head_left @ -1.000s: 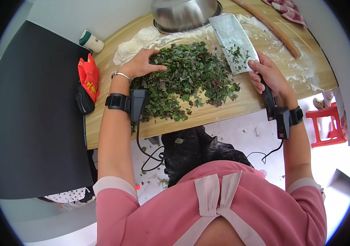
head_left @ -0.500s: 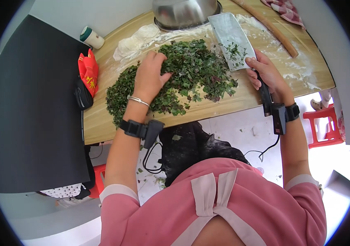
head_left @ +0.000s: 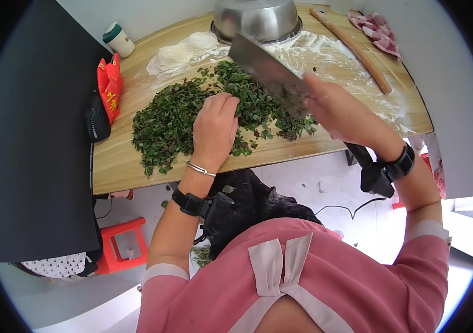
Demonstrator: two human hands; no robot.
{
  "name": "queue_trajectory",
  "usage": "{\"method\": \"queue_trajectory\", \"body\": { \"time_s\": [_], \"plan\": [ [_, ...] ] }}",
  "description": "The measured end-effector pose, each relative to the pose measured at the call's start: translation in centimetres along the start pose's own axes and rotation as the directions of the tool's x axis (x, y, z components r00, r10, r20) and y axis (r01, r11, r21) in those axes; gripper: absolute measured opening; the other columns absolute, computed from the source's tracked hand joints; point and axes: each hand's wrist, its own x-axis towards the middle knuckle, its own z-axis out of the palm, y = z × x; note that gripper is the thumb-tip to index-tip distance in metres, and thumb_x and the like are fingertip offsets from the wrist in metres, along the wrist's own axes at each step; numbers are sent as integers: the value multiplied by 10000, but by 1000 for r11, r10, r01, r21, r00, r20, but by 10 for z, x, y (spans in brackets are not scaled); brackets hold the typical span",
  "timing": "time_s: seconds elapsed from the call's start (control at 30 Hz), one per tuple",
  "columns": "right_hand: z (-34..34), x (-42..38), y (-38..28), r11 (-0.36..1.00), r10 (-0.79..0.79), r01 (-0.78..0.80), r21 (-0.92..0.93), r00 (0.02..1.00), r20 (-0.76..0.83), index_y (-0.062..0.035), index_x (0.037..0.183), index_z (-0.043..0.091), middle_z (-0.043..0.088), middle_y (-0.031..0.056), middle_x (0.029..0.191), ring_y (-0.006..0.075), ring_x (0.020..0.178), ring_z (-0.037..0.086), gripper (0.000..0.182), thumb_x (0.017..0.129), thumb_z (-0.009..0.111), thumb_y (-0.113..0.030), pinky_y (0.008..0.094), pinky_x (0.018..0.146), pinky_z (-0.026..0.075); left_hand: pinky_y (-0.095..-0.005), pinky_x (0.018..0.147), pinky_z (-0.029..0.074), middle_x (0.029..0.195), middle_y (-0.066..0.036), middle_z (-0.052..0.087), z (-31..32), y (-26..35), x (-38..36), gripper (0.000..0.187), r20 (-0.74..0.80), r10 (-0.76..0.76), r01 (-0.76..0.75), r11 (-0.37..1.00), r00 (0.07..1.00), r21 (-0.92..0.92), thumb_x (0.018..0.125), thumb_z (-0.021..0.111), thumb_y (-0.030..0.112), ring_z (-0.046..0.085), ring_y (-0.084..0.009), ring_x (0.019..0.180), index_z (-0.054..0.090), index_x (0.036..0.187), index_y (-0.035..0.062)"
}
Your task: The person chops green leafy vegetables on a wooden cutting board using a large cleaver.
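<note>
A pile of chopped dark green leaves (head_left: 168, 117), some purplish, is spread over the wooden table. My left hand (head_left: 214, 129) presses on the pile near its middle, fingers curled together against the leaves; its fingertips are partly hidden. In my right hand (head_left: 340, 110) is the handle of a cleaver (head_left: 267, 72), the hand closed around it. The broad blade is tilted above the right part of the pile, pointing up and left, with bits of leaf stuck to it. Motion blurs the blade and right hand a little.
Behind the leaves lie flattened pale dough (head_left: 183, 53) and scattered flour. A metal bowl (head_left: 256, 22) stands at the back, with a rolling pin (head_left: 353, 50) and checked cloth (head_left: 376, 34) to its right. At left are a green-lidded jar (head_left: 119, 40), a red packet (head_left: 110, 89) and a black pouch (head_left: 97, 116).
The cleaver has swung left from the right side, its blade now raised over the pile. My left hand has shifted right and toward me on the leaves, its fingers drawn closer together.
</note>
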Motion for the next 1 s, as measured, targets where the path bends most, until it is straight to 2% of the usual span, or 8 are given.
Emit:
{"method": "queue_trajectory", "body": {
  "time_s": [0.03,0.1,0.27,0.47,0.7,0.8,0.93,1.0],
  "plan": [
    [1,5,-7,1000,7,-7,-13,1000,3,34,1223,422,574,146,723,280,569,575,300,978,517,-112,387,533,466,-401,846,511,1071,-115,608,1,0,0,285,-10,-2,1,1000,1000,-10,740,660,1,581,-310,1011,617,1022,24],
    [3,19,-24,993,103,-91,-80,981,162,30,1053,435,600,261,744,479,731,586,177,939,490,-95,511,660,466,-401,836,514,1063,-111,611,4,0,-1,261,-37,-6,6,1000,999,-15,735,655,-1,583,-311,1007,620,992,24],
    [5,42,-46,953,262,-184,-241,899,351,20,1026,404,587,270,792,458,737,585,174,947,508,-96,503,672,455,-400,825,514,1071,-91,619,11,-2,0,282,-81,-47,45,998,996,-37,692,687,-25,586,-303,1008,629,960,40],
    [-12,65,-60,910,405,-382,-163,732,548,5,1016,370,535,137,732,213,496,602,133,988,442,-104,354,465,492,-390,795,517,1015,-63,633,6,-6,2,243,-33,-140,133,977,990,-166,679,691,-24,590,-283,978,639,905,49],
    [24,85,-53,879,474,-404,-253,689,548,31,1025,389,572,193,719,311,559,622,132,963,449,-70,421,519,495,-399,809,511,1007,-71,632,7,-11,2,240,2,-154,152,976,988,-158,672,701,-20,587,-298,974,642,897,39],
    [52,78,-34,964,242,-173,-200,884,401,38,1031,413,606,248,757,443,738,613,148,919,472,-41,508,649,474,-399,826,510,1024,-89,634,6,-8,0,241,23,-144,146,977,989,-156,685,687,-28,586,-304,998,655,915,35],
    [58,67,-30,984,104,-63,-165,962,253,20,1030,409,596,233,741,428,710,613,142,940,479,-65,496,628,472,-400,852,509,1041,-125,649,3,-9,-9,257,-3,-115,112,976,993,-189,716,649,-44,601,-321,1014,663,965,18],
    [40,67,-38,889,414,-457,34,832,370,-1,1042,408,578,227,727,427,703,602,155,959,496,-98,492,627,466,-403,857,508,1043,-138,653,1,-10,-12,258,-35,-90,81,973,995,-214,730,636,-49,607,-329,1014,661,980,11]
  ]
}}
